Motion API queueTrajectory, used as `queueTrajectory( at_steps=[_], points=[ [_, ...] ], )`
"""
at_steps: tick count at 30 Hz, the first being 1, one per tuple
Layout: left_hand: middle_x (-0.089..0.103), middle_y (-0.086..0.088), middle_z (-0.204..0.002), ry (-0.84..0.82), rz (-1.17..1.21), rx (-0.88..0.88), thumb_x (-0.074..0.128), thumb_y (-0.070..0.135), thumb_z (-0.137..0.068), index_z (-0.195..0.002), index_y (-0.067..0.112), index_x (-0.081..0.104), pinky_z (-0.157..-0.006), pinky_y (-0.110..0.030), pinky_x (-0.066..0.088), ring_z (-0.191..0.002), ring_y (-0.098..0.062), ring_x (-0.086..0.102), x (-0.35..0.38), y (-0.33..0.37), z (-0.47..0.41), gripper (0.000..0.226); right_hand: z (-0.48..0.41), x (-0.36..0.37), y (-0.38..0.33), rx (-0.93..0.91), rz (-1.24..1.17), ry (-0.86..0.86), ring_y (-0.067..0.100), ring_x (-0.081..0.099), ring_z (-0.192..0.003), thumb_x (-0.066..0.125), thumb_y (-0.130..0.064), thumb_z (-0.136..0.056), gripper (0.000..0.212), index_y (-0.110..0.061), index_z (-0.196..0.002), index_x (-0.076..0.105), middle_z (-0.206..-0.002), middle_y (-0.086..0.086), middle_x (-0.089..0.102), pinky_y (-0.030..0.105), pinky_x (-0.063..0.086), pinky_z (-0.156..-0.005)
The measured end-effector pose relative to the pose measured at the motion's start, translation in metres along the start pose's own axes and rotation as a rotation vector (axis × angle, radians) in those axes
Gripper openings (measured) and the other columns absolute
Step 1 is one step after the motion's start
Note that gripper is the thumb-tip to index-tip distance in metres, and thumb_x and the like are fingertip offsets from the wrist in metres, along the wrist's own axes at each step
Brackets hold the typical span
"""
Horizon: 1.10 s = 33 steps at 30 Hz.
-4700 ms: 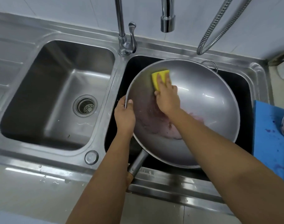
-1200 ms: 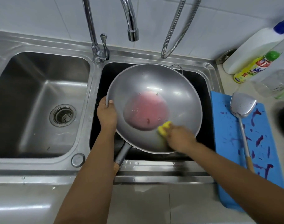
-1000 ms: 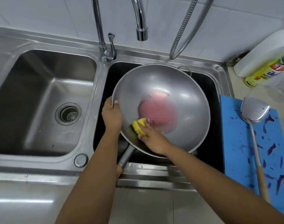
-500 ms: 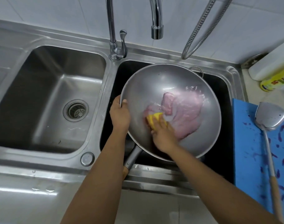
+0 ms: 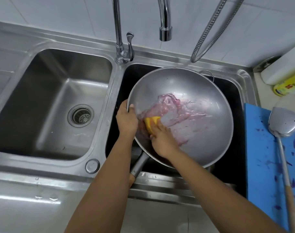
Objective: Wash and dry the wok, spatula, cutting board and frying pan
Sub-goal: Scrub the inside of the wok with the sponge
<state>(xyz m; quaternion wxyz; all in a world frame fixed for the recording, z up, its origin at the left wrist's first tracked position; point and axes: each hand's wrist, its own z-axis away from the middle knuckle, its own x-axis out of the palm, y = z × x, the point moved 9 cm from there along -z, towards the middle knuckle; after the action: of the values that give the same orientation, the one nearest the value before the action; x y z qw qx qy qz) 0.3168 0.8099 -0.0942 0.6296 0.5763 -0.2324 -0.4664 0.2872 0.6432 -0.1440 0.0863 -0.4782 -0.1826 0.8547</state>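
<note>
Two hands, one wok: the wok [image 5: 193, 125] sat tilted in the right-hand basin [image 5: 235, 174] of a double steel sink, its long handle [image 5: 138, 165] pointing toward the near edge; the left hand [image 5: 126, 120] gripped the rim at the wok's left side, thumb hooked inside and fingers underneath; the right hand [image 5: 162, 138] held a yellow sponge [image 5: 151, 122] against the inner wall just beside that thumb, fingers bent over its near half; thin pink wash-water [image 5: 173, 111] was smeared across the bowl. Spatula [image 5: 284, 121] lay on the blue cutting board [image 5: 261, 157] to the right of the sink, both marked with purple stains and judged unwashed; frying pan not in view. Hazards, as judged: the wok was steadied by a single wet grip on the rim, so a hard scrub stroke could twist it loose and drop it into the basin; tilting it further could send the pink water over the near rim onto the counter. Writing: a yellow-labelled bottle [image 5: 288, 86] at the right edge bore coloured lettering, cut off by the frame and too blurred to read; the white bottle [image 5: 284, 68] behind it showed no legible text; no brand identified.
</note>
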Motion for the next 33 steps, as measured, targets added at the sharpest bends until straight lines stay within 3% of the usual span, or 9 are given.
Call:
queueTrajectory(
  at_steps=[3, 8, 11, 15, 19, 23, 26, 31, 33],
  points=[
    [0.063, -0.001, -0.106, -0.006, 0.012, -0.01, 0.045, 0.016, -0.101, -0.125, 0.012, 0.06, -0.088, -0.027, 0.051, -0.098, -0.015, 0.061, 0.001, 0.001, 0.001, 0.029, -0.008, -0.019, 0.02, -0.005, 0.092, -0.014, 0.037, 0.008, -0.148, 0.043, -0.025, -0.1, 0.063, -0.035, -0.155, 0.015, -0.164, 0.004, 0.0, 0.045, 0.011, -0.121],
    [0.061, 0.005, -0.103, -0.024, 0.008, -0.027, 0.044, 0.017, -0.102, -0.126, 0.015, 0.058, -0.076, -0.014, 0.046, -0.089, -0.005, 0.059, 0.002, 0.0, 0.002, 0.028, 0.0, -0.051, 0.081, 0.332, 0.207, 0.093, 0.041, 0.005, -0.147, 0.042, -0.035, -0.098, 0.063, -0.035, -0.155, 0.014, -0.164, 0.006, 0.002, 0.054, 0.004, -0.119],
    [0.061, 0.003, -0.106, -0.015, -0.013, -0.014, 0.044, 0.017, -0.101, -0.129, 0.014, 0.057, -0.083, -0.023, 0.046, -0.095, -0.012, 0.059, 0.002, 0.002, 0.001, 0.031, -0.001, -0.026, 0.044, 0.165, 0.088, 0.034, 0.042, 0.016, -0.145, 0.045, -0.024, -0.097, 0.065, -0.035, -0.155, 0.018, -0.164, 0.008, -0.002, 0.048, 0.014, -0.12],
    [0.062, -0.002, -0.109, -0.015, -0.033, 0.019, 0.045, 0.016, -0.101, -0.128, 0.012, 0.058, -0.083, -0.024, 0.045, -0.097, -0.015, 0.059, 0.001, 0.004, -0.001, 0.031, 0.003, -0.011, 0.024, -0.03, 0.015, -0.077, 0.031, 0.007, -0.149, 0.045, -0.024, -0.099, 0.063, -0.038, -0.154, 0.017, -0.164, 0.0, 0.0, 0.042, 0.008, -0.121],
    [0.062, 0.001, -0.105, -0.023, -0.016, 0.002, 0.044, 0.016, -0.101, -0.126, 0.012, 0.059, -0.082, -0.022, 0.048, -0.092, -0.012, 0.06, 0.003, 0.002, 0.0, 0.029, 0.013, -0.055, 0.07, 0.287, 0.275, 0.098, 0.036, 0.02, -0.142, 0.047, -0.03, -0.093, 0.047, -0.035, -0.14, 0.042, -0.159, 0.003, 0.021, 0.051, 0.018, -0.115],
    [0.06, 0.005, -0.1, -0.035, 0.013, -0.032, 0.044, 0.018, -0.102, -0.124, 0.017, 0.058, -0.069, -0.014, 0.043, -0.087, -0.004, 0.058, 0.004, -0.002, -0.001, 0.026, 0.018, -0.035, 0.031, 0.153, -0.017, 0.068, 0.035, 0.049, -0.126, 0.048, -0.036, -0.095, 0.03, -0.028, -0.121, 0.061, -0.139, 0.004, 0.051, 0.04, 0.039, -0.105],
    [0.062, 0.003, -0.099, -0.032, 0.023, -0.014, 0.045, 0.016, -0.101, -0.123, 0.013, 0.059, -0.074, -0.018, 0.048, -0.086, -0.007, 0.059, 0.004, 0.0, -0.001, 0.027, 0.029, -0.022, 0.008, 0.01, -0.107, -0.014, 0.029, 0.043, -0.134, 0.05, -0.045, -0.096, 0.036, -0.039, -0.131, 0.058, -0.15, -0.003, 0.044, 0.04, 0.036, -0.11],
    [0.063, 0.001, -0.103, -0.038, 0.03, -0.033, 0.044, 0.018, -0.101, -0.124, 0.015, 0.059, -0.076, -0.02, 0.048, -0.087, -0.006, 0.06, 0.006, -0.004, -0.002, 0.027, 0.037, -0.04, 0.05, 0.223, 0.039, 0.09, 0.03, 0.045, -0.129, 0.042, -0.057, -0.097, 0.034, -0.045, -0.122, 0.062, -0.142, -0.008, 0.051, 0.04, 0.035, -0.107],
    [0.063, 0.003, -0.099, -0.033, 0.036, -0.034, 0.045, 0.017, -0.101, -0.122, 0.015, 0.059, -0.076, -0.02, 0.049, -0.085, -0.005, 0.06, 0.005, -0.005, -0.003, 0.026, 0.041, -0.028, 0.032, 0.137, -0.218, 0.038, 0.023, 0.046, -0.133, 0.054, -0.049, -0.095, 0.031, -0.038, -0.121, 0.066, -0.144, -0.006, 0.051, 0.034, 0.033, -0.112]
  ],
)
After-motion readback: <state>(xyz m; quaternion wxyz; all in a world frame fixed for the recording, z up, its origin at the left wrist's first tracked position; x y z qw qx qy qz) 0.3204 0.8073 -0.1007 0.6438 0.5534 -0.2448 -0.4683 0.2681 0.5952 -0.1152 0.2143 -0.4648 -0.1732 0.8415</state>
